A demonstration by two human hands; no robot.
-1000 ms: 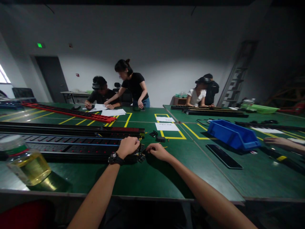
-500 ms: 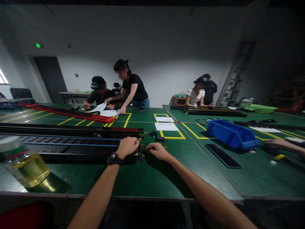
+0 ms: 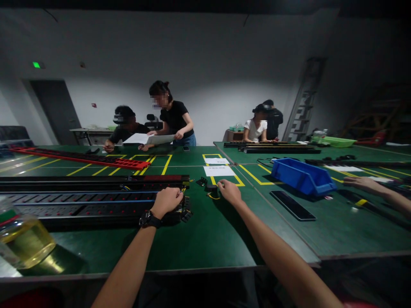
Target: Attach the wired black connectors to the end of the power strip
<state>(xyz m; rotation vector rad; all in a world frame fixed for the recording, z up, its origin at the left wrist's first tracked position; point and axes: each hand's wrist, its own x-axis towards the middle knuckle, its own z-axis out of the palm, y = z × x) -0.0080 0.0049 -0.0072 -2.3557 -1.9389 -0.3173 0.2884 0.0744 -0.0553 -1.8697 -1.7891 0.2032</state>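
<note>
My left hand, with a black watch on its wrist, rests closed on the right end of a long black power strip that lies across the green table. My right hand lies further out on the table, fingers down beside a small black part and a short yellow wire. Whether it grips anything is hidden. Another small black bracket sits just left of that part.
A jar of yellow liquid stands at the near left edge. A blue bin and a black flat bar lie to the right. A co-worker's hand reaches in at far right. Several people work at the far tables.
My right hand has left the strip's end and moved forward and right to the small black part. The standing person has lifted the papers. The view has shifted slightly.
</note>
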